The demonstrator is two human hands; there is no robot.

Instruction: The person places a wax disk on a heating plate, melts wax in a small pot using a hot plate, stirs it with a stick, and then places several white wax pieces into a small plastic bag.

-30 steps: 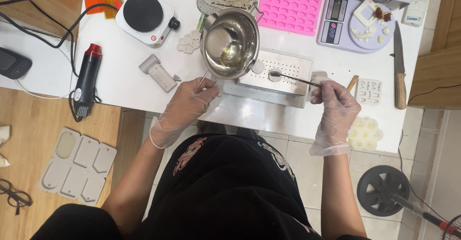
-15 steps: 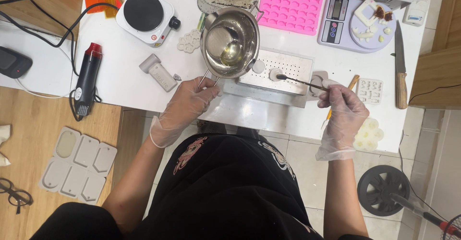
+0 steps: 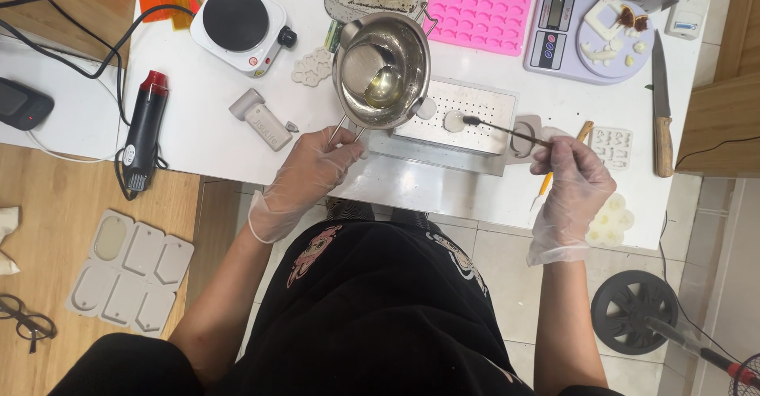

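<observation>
From my remote seat I see the gloved left hand (image 3: 310,168) closed on the wire handle of the steel pot (image 3: 385,70), which tilts over the perforated tray (image 3: 467,115) on the counter (image 3: 443,194). The right hand (image 3: 576,182), nearer, pinches a thin stick (image 3: 507,130) whose long axis runs leftward, its tip touching a white blob (image 3: 454,120).

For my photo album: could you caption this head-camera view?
Gloved left hand grips a steel pouring pot by its handle; right hand holds a thin stick over a white perforated tray.
</observation>
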